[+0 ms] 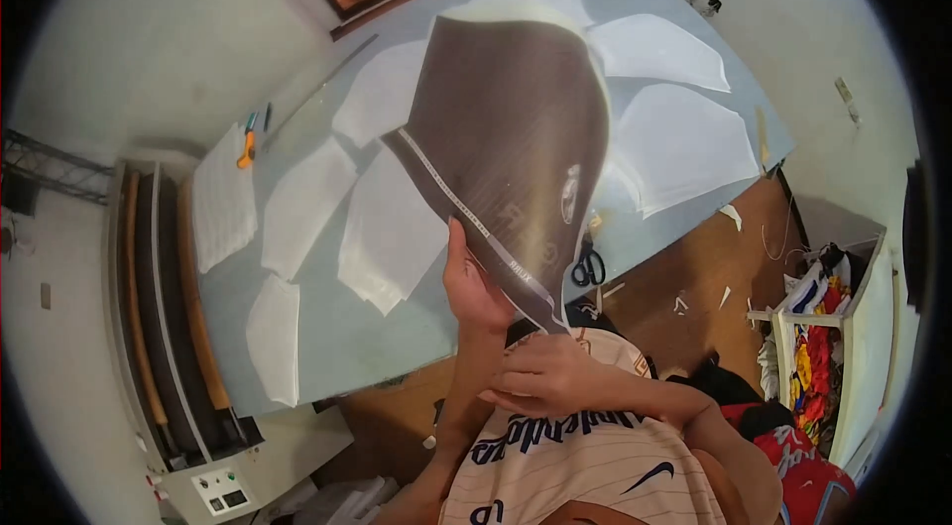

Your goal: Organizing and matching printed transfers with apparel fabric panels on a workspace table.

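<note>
Our left hand (478,289) grasped the brown panel (506,118) along its near left edge; our right hand (547,374) curled by its near tip, hold unclear. It hid part of the table (342,351), between white pieces (392,237).

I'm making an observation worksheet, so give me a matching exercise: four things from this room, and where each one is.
Things:
1. brown sheet
2. scissors
3. orange cutter
4. coloured cloth

Places:
A. by the white stack, toward the left end of the table
B. in the open bin at the right
C. gripped by the left hand
D. near the table's edge, just right of the brown sheet's lower part

Pairs: 1-C, 2-D, 3-A, 4-B
</note>
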`<state>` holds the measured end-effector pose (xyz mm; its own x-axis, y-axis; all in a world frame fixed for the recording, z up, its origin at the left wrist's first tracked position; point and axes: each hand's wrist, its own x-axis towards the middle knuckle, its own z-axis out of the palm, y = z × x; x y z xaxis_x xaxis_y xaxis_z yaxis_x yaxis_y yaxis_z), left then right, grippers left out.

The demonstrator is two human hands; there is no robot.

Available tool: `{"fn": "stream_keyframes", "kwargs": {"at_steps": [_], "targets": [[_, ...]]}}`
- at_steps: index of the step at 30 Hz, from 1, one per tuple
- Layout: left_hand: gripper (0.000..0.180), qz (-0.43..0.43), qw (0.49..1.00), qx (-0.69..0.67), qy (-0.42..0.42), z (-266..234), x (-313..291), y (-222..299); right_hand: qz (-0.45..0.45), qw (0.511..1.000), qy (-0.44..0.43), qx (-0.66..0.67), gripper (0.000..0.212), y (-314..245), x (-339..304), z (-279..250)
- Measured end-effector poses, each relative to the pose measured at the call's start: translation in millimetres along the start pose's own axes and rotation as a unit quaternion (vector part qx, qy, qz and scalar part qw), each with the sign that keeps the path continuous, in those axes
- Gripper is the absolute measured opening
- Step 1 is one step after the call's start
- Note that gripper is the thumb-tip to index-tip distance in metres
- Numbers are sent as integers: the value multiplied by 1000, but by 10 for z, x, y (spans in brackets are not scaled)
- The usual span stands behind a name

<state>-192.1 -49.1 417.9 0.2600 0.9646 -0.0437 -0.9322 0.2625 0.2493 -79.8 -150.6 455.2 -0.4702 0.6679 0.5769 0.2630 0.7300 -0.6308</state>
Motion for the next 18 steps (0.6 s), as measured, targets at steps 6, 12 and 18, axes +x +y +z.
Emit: {"fn": "stream_keyframes", "kwargs": {"at_steps": [6,12,18], "targets": [[46,31,998,-23,-47,294,-108,-98,-46,997,49,40,22,54,-119,-129],[48,39,992,-69,-99,363,-147,-155,-20,998,38,39,17,163,-101,-245],[49,28,993,-77,-83,397,-113,-165,10,998,61,29,17,213,-108,-305]]}}
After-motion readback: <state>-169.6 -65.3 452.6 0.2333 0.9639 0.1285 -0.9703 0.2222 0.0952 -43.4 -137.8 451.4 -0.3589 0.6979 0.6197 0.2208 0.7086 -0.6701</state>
